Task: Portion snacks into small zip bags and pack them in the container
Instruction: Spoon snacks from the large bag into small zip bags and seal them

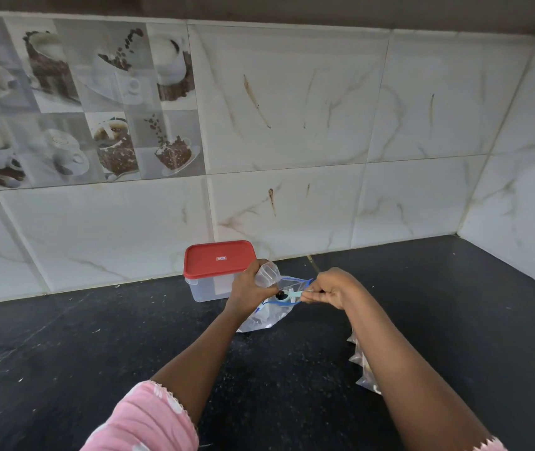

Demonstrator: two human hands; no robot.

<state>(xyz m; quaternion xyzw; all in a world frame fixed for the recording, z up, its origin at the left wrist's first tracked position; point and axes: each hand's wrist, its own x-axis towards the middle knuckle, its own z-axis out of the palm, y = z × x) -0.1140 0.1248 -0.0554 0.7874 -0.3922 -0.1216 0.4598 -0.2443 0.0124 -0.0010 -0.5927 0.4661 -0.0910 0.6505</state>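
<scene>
A: Where is the zip bag [269, 315]?
B: Just in front of the red-lidded container [214, 284]. The left hand [248, 288] grips a clear pouch [267, 273] over its mouth; the right hand [331, 289] pinches its blue rim

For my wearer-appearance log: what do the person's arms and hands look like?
Left hand and right hand bare: no gloves, rings or watch visible. Left sleeve pink with white spots and scalloped trim; right sleeve shows only a pink scalloped edge.

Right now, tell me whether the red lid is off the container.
No, the red lid sits flat on top of the clear container, covering its opening.
</scene>
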